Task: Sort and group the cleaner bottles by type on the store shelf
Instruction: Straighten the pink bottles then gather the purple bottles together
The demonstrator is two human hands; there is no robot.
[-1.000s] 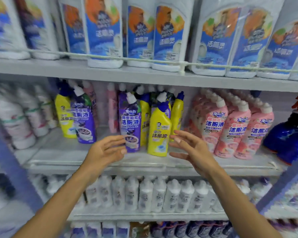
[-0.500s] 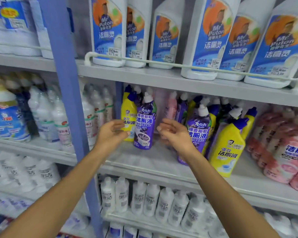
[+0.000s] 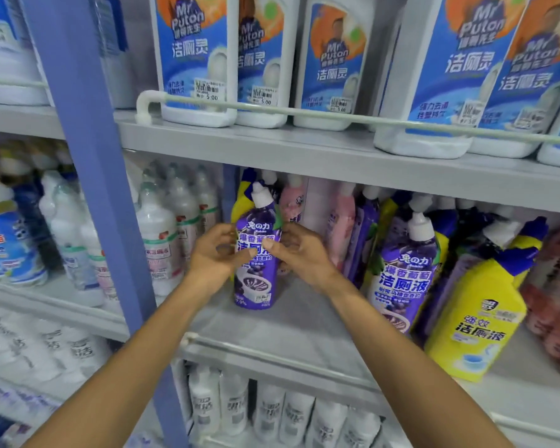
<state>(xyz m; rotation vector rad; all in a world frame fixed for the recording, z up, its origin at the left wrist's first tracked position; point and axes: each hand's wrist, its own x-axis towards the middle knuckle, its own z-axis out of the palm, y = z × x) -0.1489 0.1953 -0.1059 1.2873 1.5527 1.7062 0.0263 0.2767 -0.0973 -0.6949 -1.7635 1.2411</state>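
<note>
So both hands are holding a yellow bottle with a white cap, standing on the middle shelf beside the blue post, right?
Not quite: it is purple, not yellow. The head view shows the left hand and right hand holding a purple bottle with a white cap, standing on the middle shelf beside the blue post.

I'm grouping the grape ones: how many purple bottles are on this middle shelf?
3. One purple bottle held by the left hand and right hand; a second at the front, beside the yellow bottle; a third further back between them. Others may be hidden behind.
</note>
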